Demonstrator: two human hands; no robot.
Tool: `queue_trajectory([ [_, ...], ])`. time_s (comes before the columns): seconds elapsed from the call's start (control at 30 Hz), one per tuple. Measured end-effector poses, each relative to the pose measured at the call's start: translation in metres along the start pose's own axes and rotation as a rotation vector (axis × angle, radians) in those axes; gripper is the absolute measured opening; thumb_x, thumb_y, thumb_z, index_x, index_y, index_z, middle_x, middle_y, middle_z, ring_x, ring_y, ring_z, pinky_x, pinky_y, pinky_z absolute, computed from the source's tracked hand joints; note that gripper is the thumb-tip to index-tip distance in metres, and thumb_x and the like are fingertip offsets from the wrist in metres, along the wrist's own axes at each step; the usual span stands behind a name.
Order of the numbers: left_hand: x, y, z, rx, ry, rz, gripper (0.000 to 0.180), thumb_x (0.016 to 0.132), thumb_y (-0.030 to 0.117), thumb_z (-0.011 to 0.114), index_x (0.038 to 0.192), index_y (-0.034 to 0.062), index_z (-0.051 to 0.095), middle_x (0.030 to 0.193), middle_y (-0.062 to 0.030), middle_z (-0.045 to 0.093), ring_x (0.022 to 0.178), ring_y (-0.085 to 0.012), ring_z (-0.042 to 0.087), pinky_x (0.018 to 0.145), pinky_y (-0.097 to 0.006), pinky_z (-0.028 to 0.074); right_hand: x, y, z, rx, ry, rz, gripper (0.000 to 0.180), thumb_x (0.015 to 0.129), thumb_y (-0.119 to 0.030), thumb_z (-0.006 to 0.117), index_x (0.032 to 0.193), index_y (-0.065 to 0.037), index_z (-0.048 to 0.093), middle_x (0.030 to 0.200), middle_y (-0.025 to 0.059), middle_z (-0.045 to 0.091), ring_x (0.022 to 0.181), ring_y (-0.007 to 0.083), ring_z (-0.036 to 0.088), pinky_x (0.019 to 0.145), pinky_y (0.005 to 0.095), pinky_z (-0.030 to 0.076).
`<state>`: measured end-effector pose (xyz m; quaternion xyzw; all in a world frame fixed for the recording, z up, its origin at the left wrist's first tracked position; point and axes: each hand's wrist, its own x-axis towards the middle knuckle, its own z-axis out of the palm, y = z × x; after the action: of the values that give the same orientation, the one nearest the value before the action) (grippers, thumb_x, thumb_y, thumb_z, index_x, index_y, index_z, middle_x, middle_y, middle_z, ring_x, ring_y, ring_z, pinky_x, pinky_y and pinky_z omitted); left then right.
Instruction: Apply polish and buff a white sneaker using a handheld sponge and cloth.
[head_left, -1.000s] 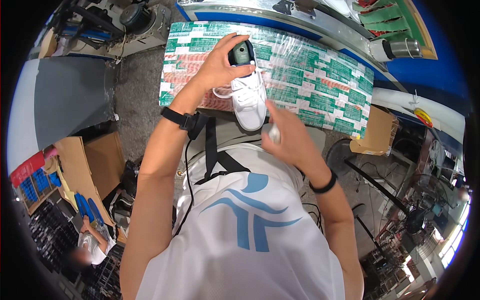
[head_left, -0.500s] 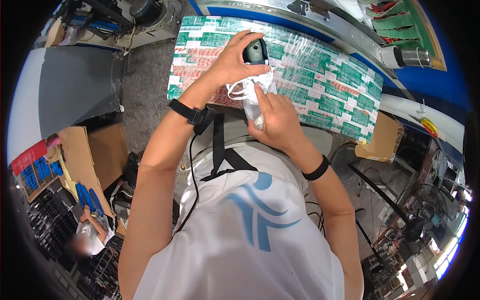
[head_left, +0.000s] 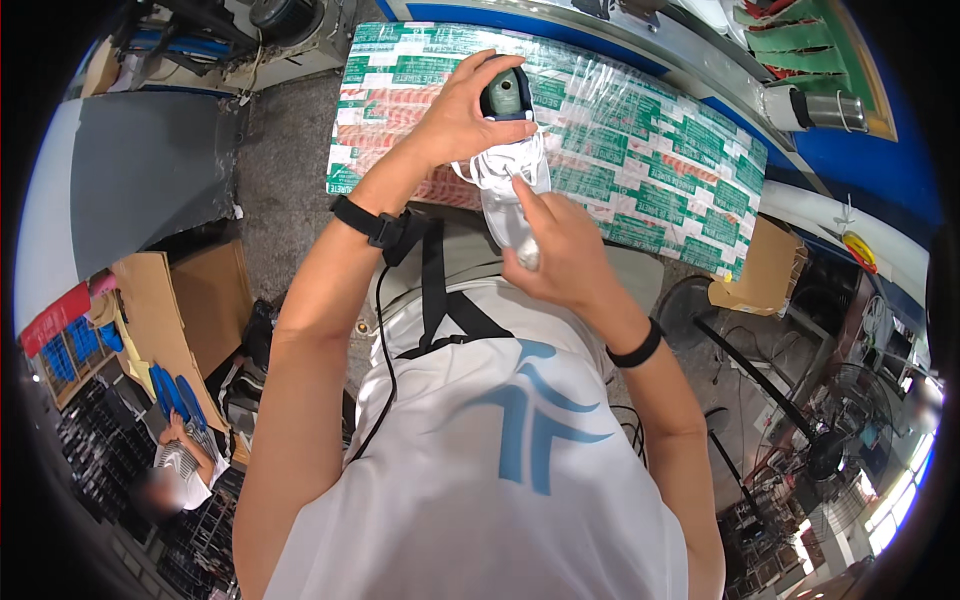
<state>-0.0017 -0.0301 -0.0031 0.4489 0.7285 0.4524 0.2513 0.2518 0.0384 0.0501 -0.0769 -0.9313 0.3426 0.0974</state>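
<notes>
A white lace-up shoe (head_left: 508,210) with a dark collar and a grey-green insole is held over the wrapped surface, its heel end away from me and its toe toward my body. My left hand (head_left: 468,115) is closed around the collar at the heel end, thumb and fingers on either side of the opening. Loose white laces (head_left: 500,165) lie bunched over the tongue. My right hand (head_left: 565,245) grips the toe end from the right, with the index finger reaching to the laces and the thumb across the toe. Its other fingers are curled and partly hidden.
Green-and-white printed tape under clear film covers the work surface (head_left: 640,150). Behind it runs a metal machine rail (head_left: 690,85). A cardboard box (head_left: 765,270) and a fan (head_left: 830,450) stand at right. Cartons (head_left: 165,320) and another person (head_left: 190,460) are at lower left.
My right hand has shifted slightly right and down, its index finger moving along the laces. More of the shoe's white front now shows. The left hand keeps its hold, moving slightly left.
</notes>
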Motion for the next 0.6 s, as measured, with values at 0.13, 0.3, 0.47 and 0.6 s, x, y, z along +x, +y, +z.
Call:
queue_trajectory([
  [0.13, -0.001, 0.004, 0.003, -0.03, -0.004, -0.013, 0.091, 0.083, 0.034, 0.1, 0.163, 0.0213, 0.058, 0.176, -0.0229, 0.038, 0.165, -0.042, 0.036, 0.133, -0.051, 0.037, 0.008, 0.01, 0.022, -0.121, 0.022, -0.079, 0.086, 0.078, -0.025, 0.085, 0.151, 0.013, 0.058, 0.103, 0.018, 0.067, 0.091, 0.0373, 0.068, 0.082, 0.049, 0.054],
  [0.3, -0.002, 0.003, 0.0, -0.029, -0.001, -0.028, 0.091, 0.084, 0.034, 0.101, 0.164, 0.023, 0.058, 0.177, -0.0217, 0.038, 0.167, -0.0402, 0.035, 0.133, -0.051, 0.036, -0.004, -0.005, 0.009, 0.183, 0.005, 0.051, 0.086, 0.079, -0.025, 0.085, 0.152, 0.012, 0.058, 0.102, 0.0175, 0.068, 0.092, 0.0367, 0.068, 0.083, 0.0474, 0.054],
  [0.47, 0.0, 0.001, -0.003, -0.061, -0.042, -0.007, 0.092, 0.083, 0.036, 0.101, 0.164, 0.0239, 0.058, 0.178, -0.0214, 0.038, 0.167, -0.04, 0.034, 0.134, -0.051, 0.034, -0.023, 0.002, -0.006, 0.317, 0.006, 0.111, 0.082, 0.081, -0.021, 0.082, 0.155, 0.007, 0.057, 0.103, 0.0171, 0.069, 0.093, 0.0367, 0.069, 0.084, 0.0457, 0.056],
  [0.6, 0.0, 0.0, -0.003, -0.037, -0.024, -0.008, 0.094, 0.083, 0.036, 0.1, 0.166, 0.0243, 0.057, 0.178, -0.0211, 0.038, 0.168, -0.0398, 0.033, 0.135, -0.052, 0.033, -0.016, 0.009, -0.006, 0.308, 0.164, 0.213, 0.08, 0.083, -0.019, 0.08, 0.155, 0.005, 0.058, 0.103, 0.0167, 0.069, 0.094, 0.0366, 0.07, 0.086, 0.0459, 0.056],
])
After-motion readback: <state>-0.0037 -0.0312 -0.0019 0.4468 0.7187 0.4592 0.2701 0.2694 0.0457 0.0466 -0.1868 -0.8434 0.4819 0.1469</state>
